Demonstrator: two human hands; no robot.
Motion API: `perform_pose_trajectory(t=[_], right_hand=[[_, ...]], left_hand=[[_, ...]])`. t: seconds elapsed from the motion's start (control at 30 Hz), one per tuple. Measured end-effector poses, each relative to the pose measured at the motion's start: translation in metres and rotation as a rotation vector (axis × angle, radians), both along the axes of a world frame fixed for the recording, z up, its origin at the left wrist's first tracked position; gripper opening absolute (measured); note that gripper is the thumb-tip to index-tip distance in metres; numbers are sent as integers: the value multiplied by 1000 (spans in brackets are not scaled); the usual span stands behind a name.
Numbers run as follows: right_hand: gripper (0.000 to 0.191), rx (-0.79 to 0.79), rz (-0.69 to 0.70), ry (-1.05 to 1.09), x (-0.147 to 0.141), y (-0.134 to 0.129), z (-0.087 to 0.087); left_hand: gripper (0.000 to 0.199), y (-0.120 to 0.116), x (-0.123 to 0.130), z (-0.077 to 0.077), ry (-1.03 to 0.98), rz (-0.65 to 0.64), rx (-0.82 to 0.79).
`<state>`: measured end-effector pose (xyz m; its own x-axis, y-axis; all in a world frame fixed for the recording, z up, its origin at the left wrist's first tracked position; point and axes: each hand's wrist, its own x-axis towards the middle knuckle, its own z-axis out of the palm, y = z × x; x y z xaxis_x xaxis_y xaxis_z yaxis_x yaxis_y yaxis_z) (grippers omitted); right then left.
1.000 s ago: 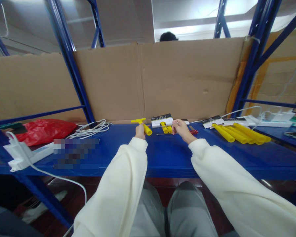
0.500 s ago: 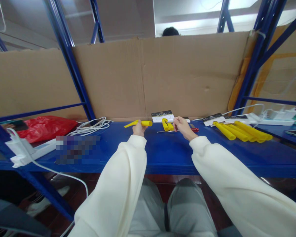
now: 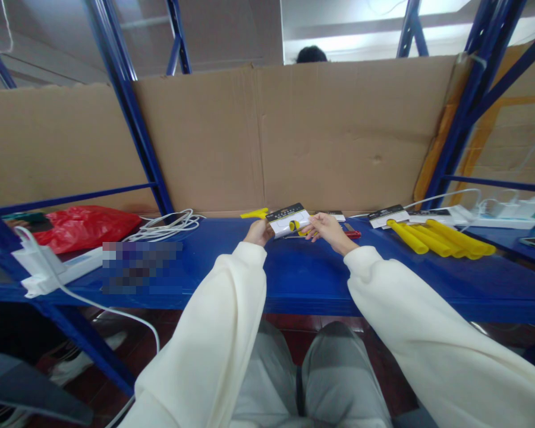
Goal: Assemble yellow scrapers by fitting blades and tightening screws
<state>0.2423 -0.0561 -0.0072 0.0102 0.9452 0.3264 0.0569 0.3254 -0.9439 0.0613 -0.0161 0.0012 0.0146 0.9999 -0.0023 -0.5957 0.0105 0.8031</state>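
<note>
Black-and-white printed card (image 3: 289, 219): held at a tilt over the blue painted-metal shelf (image 3: 307, 279), between the person's two hands.
Left hand (image 3: 259, 233): fingers curled in on the card's left end, no gap showing. A thin, bright-yellow plastic piece (image 3: 254, 213) juts out behind this hand; whether it is gripped too, I cannot tell.
Right hand (image 3: 324, 227): thumb and forefinger brought together at the card's right edge, the other fingers looser below.
Yellow at the card's opening: a rounded yellow plastic part (image 3: 294, 226) shows there. Further tilting might let it slip, if it is only loosely seated.
Card edges: uneven pull from the two hands could crease or tear the stock, most likely around the opening.
Red item by the right wrist: a small red-handled object (image 3: 353, 234) lies close enough that a sideways sweep could knock it.
Yellow tubes at the right: several long, smooth yellow plastic tubes (image 3: 450, 238) lie side by side; a bump might set them rolling.
Lettering: pale characters run across the card's black band, too small to read. Another black-and-white card (image 3: 389, 216) near the tubes is similarly banded; no brand is legible.
</note>
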Motion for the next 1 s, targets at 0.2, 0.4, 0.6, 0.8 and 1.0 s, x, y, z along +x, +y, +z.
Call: perform_pose_trajectory(t=[0.2,0.4,0.6,0.8,1.0], right_hand=[[22,-24,72,0,-2,-1,-1],[20,-48,51,29,-4,-3,-1],[21,-55,29,38,-7,-3,0],[22,-37,55,70,-6,-2,-2],[22,-35,14,71,-5,5,-5]], left_hand=[[23,-10,5,5,11,-124,41],[22,-4,4,1,98,-135,-15],[19,-3,7,-1,99,-170,40],[19,-3,5,2,31,-102,63],[7,10,-1,-6,59,28,-27]])
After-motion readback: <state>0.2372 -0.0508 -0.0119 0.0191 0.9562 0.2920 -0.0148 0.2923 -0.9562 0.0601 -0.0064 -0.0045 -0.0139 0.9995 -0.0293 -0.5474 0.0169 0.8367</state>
